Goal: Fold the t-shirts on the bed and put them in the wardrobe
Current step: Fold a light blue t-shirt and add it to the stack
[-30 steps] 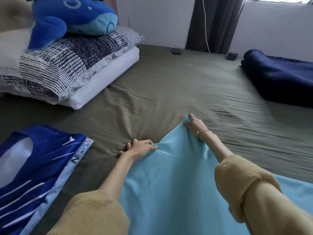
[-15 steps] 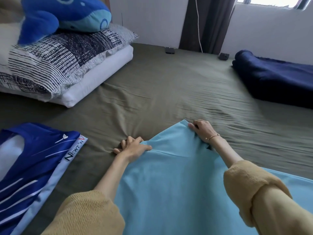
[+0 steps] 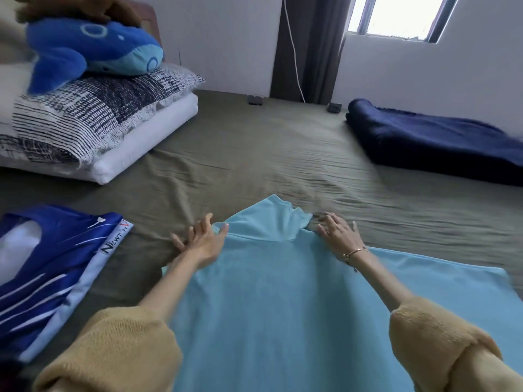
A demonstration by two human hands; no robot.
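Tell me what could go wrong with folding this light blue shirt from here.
Both hands, left hand and right hand, lie open on the light blue t-shirt, so it could shift. The olive sheet is rucked beside the left hand, risking creases. The blue jersey lies close and could get dragged.

"NEWT N" printed on white side stripe of blue jersey (image 3: 56,267).

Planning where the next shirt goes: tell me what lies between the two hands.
In the head view, only the light blue t-shirt lies between the left hand and right hand: its collar end, spread on the bed sheet.
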